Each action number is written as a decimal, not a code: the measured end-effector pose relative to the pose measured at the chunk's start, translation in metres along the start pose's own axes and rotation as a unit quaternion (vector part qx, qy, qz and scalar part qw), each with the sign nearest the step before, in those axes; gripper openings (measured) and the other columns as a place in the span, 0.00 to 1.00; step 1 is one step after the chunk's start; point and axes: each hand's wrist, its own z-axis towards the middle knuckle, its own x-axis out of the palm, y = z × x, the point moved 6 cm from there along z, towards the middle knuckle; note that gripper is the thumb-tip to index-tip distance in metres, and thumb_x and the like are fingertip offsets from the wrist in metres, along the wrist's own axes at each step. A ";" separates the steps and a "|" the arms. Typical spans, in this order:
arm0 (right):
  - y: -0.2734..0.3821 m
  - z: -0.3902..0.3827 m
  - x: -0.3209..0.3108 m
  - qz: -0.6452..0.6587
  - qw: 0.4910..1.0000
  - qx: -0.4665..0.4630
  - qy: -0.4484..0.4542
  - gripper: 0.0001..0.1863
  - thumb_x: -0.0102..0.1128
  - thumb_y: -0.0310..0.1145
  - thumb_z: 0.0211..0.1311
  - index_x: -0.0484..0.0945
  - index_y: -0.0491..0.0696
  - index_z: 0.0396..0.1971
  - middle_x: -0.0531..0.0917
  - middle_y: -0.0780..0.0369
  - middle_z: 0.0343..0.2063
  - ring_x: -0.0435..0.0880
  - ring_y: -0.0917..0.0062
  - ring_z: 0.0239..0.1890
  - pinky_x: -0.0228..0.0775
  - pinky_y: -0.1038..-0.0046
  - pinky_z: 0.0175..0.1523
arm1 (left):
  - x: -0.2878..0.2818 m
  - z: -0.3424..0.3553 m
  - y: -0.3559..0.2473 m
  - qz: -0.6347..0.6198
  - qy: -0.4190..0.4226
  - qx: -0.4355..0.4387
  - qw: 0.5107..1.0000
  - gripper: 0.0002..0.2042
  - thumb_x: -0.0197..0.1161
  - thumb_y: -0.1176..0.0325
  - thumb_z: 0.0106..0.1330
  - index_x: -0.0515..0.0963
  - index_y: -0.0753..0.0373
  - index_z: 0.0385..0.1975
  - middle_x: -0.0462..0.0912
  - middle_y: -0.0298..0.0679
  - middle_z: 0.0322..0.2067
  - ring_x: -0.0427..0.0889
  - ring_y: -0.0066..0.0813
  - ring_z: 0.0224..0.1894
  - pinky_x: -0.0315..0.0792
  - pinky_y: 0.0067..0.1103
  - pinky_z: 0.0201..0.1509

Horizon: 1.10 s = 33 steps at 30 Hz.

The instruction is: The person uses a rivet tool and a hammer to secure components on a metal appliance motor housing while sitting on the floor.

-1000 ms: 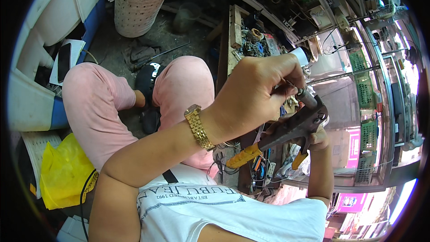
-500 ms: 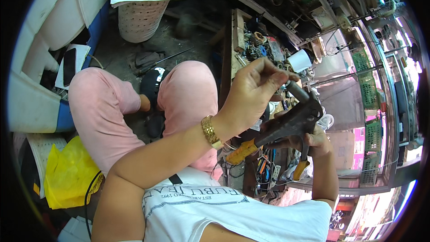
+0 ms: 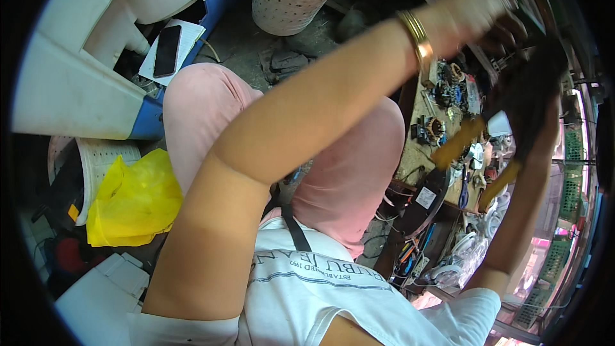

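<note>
A dark metal, plier-like tool (image 3: 535, 90) with two yellow-wrapped handles (image 3: 458, 143) is raised at the upper right. My right hand (image 3: 549, 112), mostly hidden behind the tool's dark body, is closed on it. Beyond the tool's head, my left hand (image 3: 480, 13) is lifted at the end of an outstretched arm. Motion and shadow smear its fingers, so I cannot make out whether they hold anything. A gold bracelet (image 3: 419, 41) circles my left wrist.
A cluttered wooden bench (image 3: 413, 154) with electrical parts stands under the tool. By it lies a black object with a white label (image 3: 426, 197). To the left are a phone (image 3: 168, 51) on paper and a yellow plastic bag (image 3: 134, 198). A perforated basket (image 3: 291, 6) stands at the back.
Both hands and the tool have risen toward the upper right. The left fingers, earlier at a cylindrical part by the tool's head, are now blurred. My view has shifted too.
</note>
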 end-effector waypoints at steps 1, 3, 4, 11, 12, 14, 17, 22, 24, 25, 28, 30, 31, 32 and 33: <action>-0.011 0.027 -0.001 -0.037 0.999 0.006 -0.017 0.38 0.45 0.63 0.63 0.65 0.42 0.56 0.75 0.56 0.44 0.78 0.69 0.45 0.72 0.63 0.49 | -0.027 0.012 -0.006 0.032 -0.007 0.000 0.999 0.10 0.56 0.65 0.67 0.71 0.63 0.42 0.82 0.42 0.29 0.82 0.32 0.28 0.80 0.27 0.31; -0.035 0.075 0.001 -0.119 0.990 0.028 -0.066 0.37 0.45 0.63 0.63 0.68 0.43 0.55 0.76 0.57 0.45 0.79 0.72 0.43 0.73 0.65 0.48 | -0.100 0.011 -0.005 0.100 -0.104 -0.021 0.989 0.13 0.52 0.56 0.70 0.70 0.57 0.45 0.83 0.35 0.37 0.81 0.23 0.33 0.77 0.19 0.33; -0.058 0.095 0.000 -0.147 0.982 0.062 -0.096 0.37 0.45 0.63 0.63 0.69 0.43 0.55 0.76 0.57 0.45 0.79 0.72 0.42 0.74 0.66 0.47 | -0.145 0.008 0.008 0.058 -0.181 -0.019 0.982 0.10 0.53 0.56 0.69 0.71 0.56 0.38 0.83 0.33 0.34 0.81 0.21 0.30 0.77 0.20 0.31; -0.304 0.158 0.062 -0.153 0.965 0.199 -0.081 0.39 0.41 0.64 0.64 0.68 0.42 0.57 0.76 0.54 0.48 0.76 0.70 0.44 0.74 0.71 0.39 | -0.423 -0.204 0.124 0.338 -0.625 -0.132 0.691 0.11 0.56 0.63 0.65 0.75 0.60 0.42 0.83 0.40 0.35 0.82 0.28 0.36 0.76 0.27 0.34; -0.349 0.149 0.051 -0.144 0.952 0.258 -0.083 0.39 0.40 0.63 0.65 0.68 0.42 0.57 0.77 0.54 0.47 0.75 0.69 0.46 0.73 0.70 0.42 | -0.430 -0.223 0.137 0.464 -0.603 -0.219 0.611 0.12 0.56 0.62 0.64 0.77 0.62 0.39 0.84 0.45 0.38 0.83 0.33 0.40 0.75 0.28 0.39; -0.425 0.126 0.040 -0.115 0.935 0.323 -0.088 0.38 0.39 0.63 0.66 0.69 0.40 0.57 0.78 0.53 0.47 0.75 0.67 0.49 0.69 0.68 0.49 | -0.432 -0.245 0.150 0.541 -0.534 -0.356 0.544 0.13 0.56 0.57 0.62 0.80 0.55 0.41 0.83 0.46 0.40 0.81 0.45 0.46 0.73 0.33 0.49; -0.499 0.103 0.043 -0.113 0.927 0.351 -0.074 0.39 0.37 0.62 0.67 0.70 0.37 0.55 0.76 0.48 0.51 0.74 0.63 0.54 0.61 0.68 0.60 | -0.455 -0.253 0.168 0.595 -0.430 -0.398 0.549 0.14 0.56 0.55 0.62 0.79 0.52 0.42 0.82 0.44 0.42 0.80 0.45 0.48 0.72 0.32 0.51; -0.538 0.083 0.048 -0.191 0.920 0.335 -0.072 0.39 0.36 0.60 0.67 0.68 0.36 0.56 0.72 0.42 0.54 0.68 0.54 0.61 0.56 0.67 0.64 | -0.465 -0.245 0.198 0.603 -0.318 -0.499 0.535 0.15 0.55 0.50 0.63 0.79 0.47 0.44 0.82 0.35 0.45 0.77 0.39 0.53 0.65 0.38 0.59; -0.545 0.081 0.048 -0.179 0.923 0.335 -0.063 0.39 0.36 0.59 0.67 0.68 0.35 0.56 0.72 0.42 0.54 0.68 0.54 0.61 0.56 0.67 0.64 | -0.463 -0.247 0.200 0.602 -0.333 -0.496 0.530 0.15 0.55 0.50 0.63 0.79 0.46 0.44 0.83 0.34 0.44 0.77 0.39 0.52 0.62 0.40 0.60; -0.546 0.080 0.050 -0.167 0.927 0.330 -0.056 0.39 0.36 0.59 0.68 0.68 0.35 0.56 0.72 0.41 0.54 0.67 0.54 0.61 0.55 0.67 0.64 | -0.461 -0.248 0.200 0.603 -0.349 -0.489 0.525 0.14 0.55 0.50 0.63 0.80 0.46 0.43 0.83 0.34 0.44 0.77 0.38 0.52 0.59 0.43 0.62; -0.542 0.090 0.062 -0.167 0.920 0.354 -0.021 0.38 0.36 0.58 0.68 0.68 0.34 0.56 0.72 0.41 0.54 0.67 0.53 0.62 0.55 0.66 0.65 | -0.465 -0.256 0.195 0.601 -0.368 -0.493 0.509 0.13 0.55 0.51 0.63 0.80 0.46 0.42 0.83 0.33 0.43 0.77 0.38 0.52 0.55 0.47 0.63; -0.545 0.087 0.050 -0.180 0.920 0.347 -0.042 0.38 0.36 0.58 0.68 0.67 0.34 0.56 0.71 0.41 0.54 0.67 0.53 0.62 0.54 0.66 0.65 | -0.460 -0.242 0.200 0.605 -0.359 -0.491 0.514 0.13 0.56 0.51 0.63 0.80 0.46 0.41 0.83 0.34 0.43 0.78 0.39 0.52 0.56 0.46 0.62; -0.547 0.088 0.050 -0.186 0.921 0.338 -0.049 0.38 0.37 0.58 0.67 0.66 0.34 0.57 0.71 0.40 0.55 0.67 0.52 0.61 0.54 0.66 0.65 | -0.460 -0.241 0.201 0.605 -0.361 -0.491 0.513 0.13 0.56 0.51 0.63 0.80 0.46 0.41 0.83 0.34 0.43 0.78 0.39 0.52 0.56 0.46 0.62; -0.549 0.087 0.050 -0.186 0.921 0.338 -0.048 0.38 0.37 0.58 0.67 0.66 0.34 0.57 0.71 0.40 0.55 0.67 0.52 0.61 0.54 0.66 0.65 | -0.459 -0.240 0.202 0.611 -0.360 -0.490 0.506 0.13 0.56 0.51 0.63 0.80 0.46 0.41 0.84 0.35 0.43 0.78 0.39 0.52 0.55 0.46 0.62; -0.549 0.087 0.049 -0.222 0.911 0.344 -0.047 0.39 0.37 0.58 0.67 0.66 0.34 0.57 0.70 0.40 0.55 0.67 0.52 0.61 0.55 0.65 0.65 | -0.459 -0.241 0.202 0.616 -0.361 -0.491 0.500 0.13 0.56 0.51 0.62 0.80 0.46 0.41 0.84 0.35 0.42 0.78 0.39 0.52 0.55 0.47 0.62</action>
